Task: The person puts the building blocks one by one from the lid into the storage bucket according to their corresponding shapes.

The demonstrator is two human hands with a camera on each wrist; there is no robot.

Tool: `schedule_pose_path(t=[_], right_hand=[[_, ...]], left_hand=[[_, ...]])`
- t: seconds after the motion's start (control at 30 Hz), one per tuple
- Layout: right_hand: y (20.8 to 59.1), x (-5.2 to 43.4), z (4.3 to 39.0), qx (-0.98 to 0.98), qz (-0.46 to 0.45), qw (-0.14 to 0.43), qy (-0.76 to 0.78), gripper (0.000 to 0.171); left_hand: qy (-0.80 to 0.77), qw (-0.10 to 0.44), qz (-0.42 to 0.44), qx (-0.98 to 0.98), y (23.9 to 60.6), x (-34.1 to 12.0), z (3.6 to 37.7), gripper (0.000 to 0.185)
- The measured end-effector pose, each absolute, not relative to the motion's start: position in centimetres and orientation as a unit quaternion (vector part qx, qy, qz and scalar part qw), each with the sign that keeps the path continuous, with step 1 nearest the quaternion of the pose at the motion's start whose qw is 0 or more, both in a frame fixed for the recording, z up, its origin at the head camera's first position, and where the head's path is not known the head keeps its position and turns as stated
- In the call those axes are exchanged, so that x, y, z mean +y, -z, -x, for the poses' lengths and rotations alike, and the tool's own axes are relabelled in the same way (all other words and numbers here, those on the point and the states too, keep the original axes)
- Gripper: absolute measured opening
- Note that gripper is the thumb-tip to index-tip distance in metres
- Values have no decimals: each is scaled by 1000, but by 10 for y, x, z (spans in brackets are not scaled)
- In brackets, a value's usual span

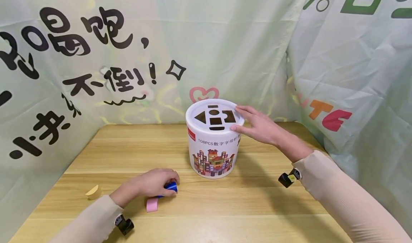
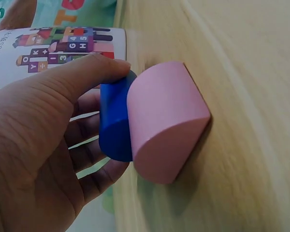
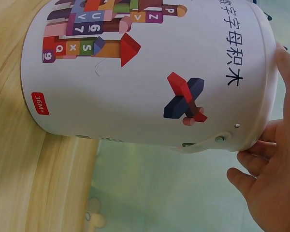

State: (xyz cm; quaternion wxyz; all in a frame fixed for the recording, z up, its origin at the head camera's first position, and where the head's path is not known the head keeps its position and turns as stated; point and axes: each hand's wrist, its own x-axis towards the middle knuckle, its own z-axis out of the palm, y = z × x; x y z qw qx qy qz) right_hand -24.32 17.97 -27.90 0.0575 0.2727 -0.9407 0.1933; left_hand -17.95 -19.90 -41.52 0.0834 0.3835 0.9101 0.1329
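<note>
My left hand (image 1: 157,182) is low over the table's left half, holding a blue rounded block (image 2: 115,116). In the left wrist view the thumb lies on the block's top end and the fingers are behind it. Against the blue block stands a pink half-round block (image 2: 166,104), resting on the wood. My right hand (image 1: 262,127) rests on the right rim of a white toy-block bucket (image 1: 212,139), fingers spread and fairly straight. The bucket stands upright, its lid (image 1: 193,109) pierced with several shaped holes. In the right wrist view, fingertips touch the bucket just below the rim.
A yellow half-round block (image 1: 93,192) lies on the wooden table (image 1: 225,214), left of my left hand. Printed cloth (image 1: 225,46) hangs behind and along both sides of the table. A white handle (image 3: 203,145) is fixed to the bucket's side.
</note>
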Motion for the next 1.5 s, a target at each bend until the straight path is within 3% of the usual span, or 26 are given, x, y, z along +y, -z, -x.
schedule_pose_path(t=[0.4, 1.03, 1.5], right_hand=[[279, 180, 243, -940, -272, 56, -196, 88], [282, 179, 243, -940, -267, 67, -204, 88], [275, 182, 243, -937, -303, 72, -157, 84]], left_hand=[[-115, 98, -377, 914, 404, -197, 178, 29], [-299, 55, -391, 869, 343, -192, 185, 25], [-326, -38, -431, 840, 280, -176, 188, 30]])
